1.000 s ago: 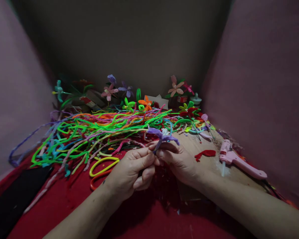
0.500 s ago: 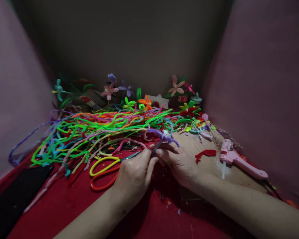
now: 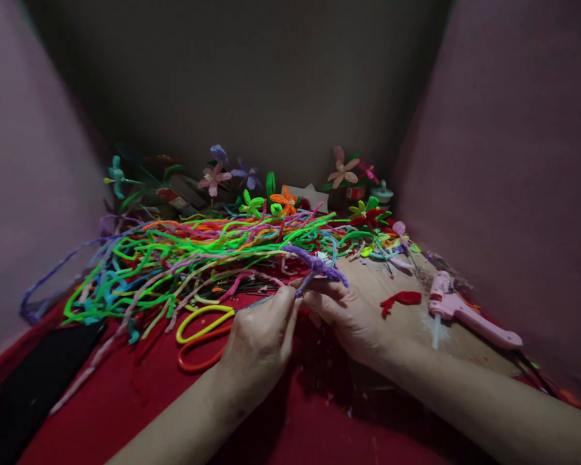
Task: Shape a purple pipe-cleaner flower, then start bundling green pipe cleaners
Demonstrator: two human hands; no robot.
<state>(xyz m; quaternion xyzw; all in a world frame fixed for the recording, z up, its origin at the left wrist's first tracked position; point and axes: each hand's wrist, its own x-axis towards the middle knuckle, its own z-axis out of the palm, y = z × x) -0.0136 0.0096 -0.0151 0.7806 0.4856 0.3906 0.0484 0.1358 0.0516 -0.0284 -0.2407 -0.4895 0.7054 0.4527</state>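
At the far left we see a flat black rectangular object (image 3: pixel 33 394) lying on a smooth red cloth (image 3: pixel 140 407). Beyond it sprawls a tangled heap of fuzzy chenille stems (image 3: pixel 213 244) in green, pink, orange, blue and purple, soft, bendy and plush. Just in front of the heap lie scissors with yellow and orange looped handles (image 3: pixel 203 337), smooth against all that fluff, their blades partly hidden by our left hand (image 3: pixel 261 329).

That hand has rolled over: a second ago its curled fingers showed, and now its back faces us. It is closed in a pinch at the stem of a purple fuzzy chenille flower (image 3: pixel 317 265), though most of its fingertips are out of sight. We judge from the turn that effort is going into the flower's base, perhaps a twist, rather than its petals.

The flower sits between both hands, its furry petals spread and tilted around a white tufted centre (image 3: pixel 323 257). Our right hand (image 3: pixel 353 323) keeps its place, thumb and fingers gripping that base from the other side.

Farther right, a ragged red fuzzy scrap (image 3: pixel 399 300) rests on a flat brown board (image 3: pixel 372 278), near a glossy pink plastic glue gun (image 3: pixel 474 320) with a translucent stick beneath it.
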